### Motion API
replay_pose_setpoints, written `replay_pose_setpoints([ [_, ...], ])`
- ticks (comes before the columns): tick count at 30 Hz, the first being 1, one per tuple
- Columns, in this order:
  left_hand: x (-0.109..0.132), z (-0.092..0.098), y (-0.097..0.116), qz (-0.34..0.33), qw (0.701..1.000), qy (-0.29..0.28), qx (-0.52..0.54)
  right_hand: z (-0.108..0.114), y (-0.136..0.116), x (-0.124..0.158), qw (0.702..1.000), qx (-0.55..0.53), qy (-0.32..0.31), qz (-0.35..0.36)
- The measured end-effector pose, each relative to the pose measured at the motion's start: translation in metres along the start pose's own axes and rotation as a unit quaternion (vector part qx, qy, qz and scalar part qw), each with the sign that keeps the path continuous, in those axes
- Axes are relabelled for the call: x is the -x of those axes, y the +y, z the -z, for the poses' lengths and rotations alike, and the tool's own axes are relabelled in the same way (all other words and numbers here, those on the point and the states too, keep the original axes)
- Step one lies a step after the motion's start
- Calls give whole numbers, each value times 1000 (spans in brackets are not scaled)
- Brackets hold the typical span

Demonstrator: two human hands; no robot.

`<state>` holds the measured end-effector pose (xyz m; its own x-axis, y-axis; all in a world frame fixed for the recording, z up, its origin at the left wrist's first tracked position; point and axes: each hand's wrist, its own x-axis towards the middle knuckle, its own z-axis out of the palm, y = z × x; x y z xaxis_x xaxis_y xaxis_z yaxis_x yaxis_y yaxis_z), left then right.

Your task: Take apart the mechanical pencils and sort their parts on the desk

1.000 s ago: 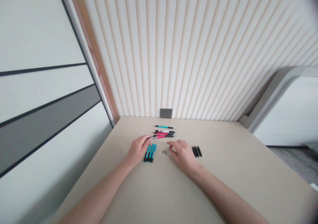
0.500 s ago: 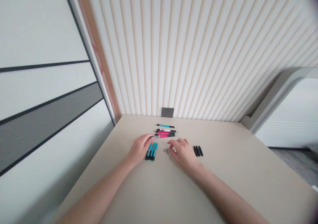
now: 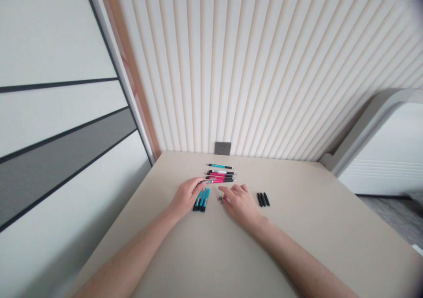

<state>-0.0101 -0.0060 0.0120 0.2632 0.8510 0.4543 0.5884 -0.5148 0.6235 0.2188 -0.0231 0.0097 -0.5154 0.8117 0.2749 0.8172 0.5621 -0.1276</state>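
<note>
My left hand is closed on the rear end of a pink pen, whose black grip and silver tip point right. Just under that hand lie several blue pen barrels with black ends, side by side. My right hand rests low over the table, index finger stretched out and apart from the thumb. Beside its thumb are small metallic pieces, too tiny to make out clearly. To the right of this hand sit three short black grips in a row.
Beyond my hands, more pens lie crosswise: a blue one, a white one and pink ones. The beige table meets a ribbed wall with a dark socket. A white cabinet stands along the left.
My right hand has shifted slightly left, its index finger reaching further out over the small metallic pieces. My left hand keeps hold of the pink pen in nearly the same place.
</note>
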Motion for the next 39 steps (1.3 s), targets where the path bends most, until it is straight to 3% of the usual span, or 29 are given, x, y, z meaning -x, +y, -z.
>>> replay_pose_setpoints([
  [6,0,-1,-2,-9,1000,2,0,0,2,3,998,-24,43,33],
  [11,0,0,-2,-14,1000,5,2,12,12,18,984,-108,117,79],
  [15,1,1,-1,-48,999,-17,9,21,30,26,970,-163,180,6],
  [23,3,-1,-2,-119,991,-53,17,18,37,27,969,-237,76,-8],
  [30,3,1,-1,-120,990,-74,-1,21,37,27,967,-230,109,10],
  [39,3,2,-6,-113,990,-85,-1,21,41,29,980,-170,99,43],
])
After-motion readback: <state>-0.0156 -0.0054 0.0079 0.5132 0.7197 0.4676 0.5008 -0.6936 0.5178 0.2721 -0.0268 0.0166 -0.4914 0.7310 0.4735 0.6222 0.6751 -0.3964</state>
